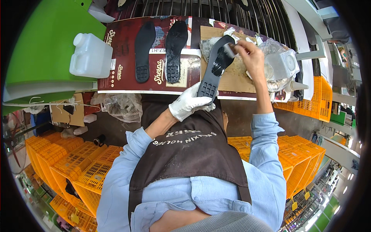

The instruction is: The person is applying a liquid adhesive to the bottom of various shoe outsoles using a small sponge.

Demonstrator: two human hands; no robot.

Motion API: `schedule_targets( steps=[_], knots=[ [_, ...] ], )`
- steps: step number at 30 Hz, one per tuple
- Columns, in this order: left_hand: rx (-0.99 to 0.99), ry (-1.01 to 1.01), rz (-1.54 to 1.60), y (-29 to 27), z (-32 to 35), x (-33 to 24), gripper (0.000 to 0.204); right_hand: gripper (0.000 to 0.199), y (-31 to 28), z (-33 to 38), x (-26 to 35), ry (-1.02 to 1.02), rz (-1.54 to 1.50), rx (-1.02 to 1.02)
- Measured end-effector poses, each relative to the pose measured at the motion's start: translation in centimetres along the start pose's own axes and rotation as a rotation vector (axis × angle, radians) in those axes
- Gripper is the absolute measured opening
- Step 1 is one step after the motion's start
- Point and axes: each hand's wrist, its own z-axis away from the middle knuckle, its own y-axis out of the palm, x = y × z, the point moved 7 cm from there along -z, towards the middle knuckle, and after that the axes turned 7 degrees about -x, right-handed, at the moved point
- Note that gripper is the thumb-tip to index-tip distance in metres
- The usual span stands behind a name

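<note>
My left hand (190,102), in a white glove, grips the heel end of a black shoe sole (215,69). The sole is tilted, its toe pointing away and to the right, with a grid of square recesses at the heel. Shiny wet patches show on its forefoot. Bare and closed, my right hand (252,58) pinches a small brush (230,50) against that forefoot; the fingers hide part of the brush. Left of these, two more black soles lie side by side on the board: a duller sole (143,54) and a glossy, wet-looking sole (176,50).
A white plastic jug (92,56) stands at the left of the dark red board (123,87). Stained cardboard (241,77), crumpled plastic, a translucent container (284,63) and a nozzle bottle (297,86) crowd the right. Metal bars (216,9) run behind; orange crates (96,164) flank me.
</note>
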Motion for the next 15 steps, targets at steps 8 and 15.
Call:
schedule_targets(
  steps=[8, 15],
  knots=[
    [-0.012, -0.011, 0.001, -0.5, 0.4, -0.2, 0.054, 0.025, 1.1, -2.1, -1.0, 0.126, -0.135, 0.097],
    [-0.033, 0.003, 0.011, -1.2, 1.0, -0.7, 0.056, 0.025, 0.3, -4.6, -2.7, 0.205, 0.0, -0.023]
  ],
)
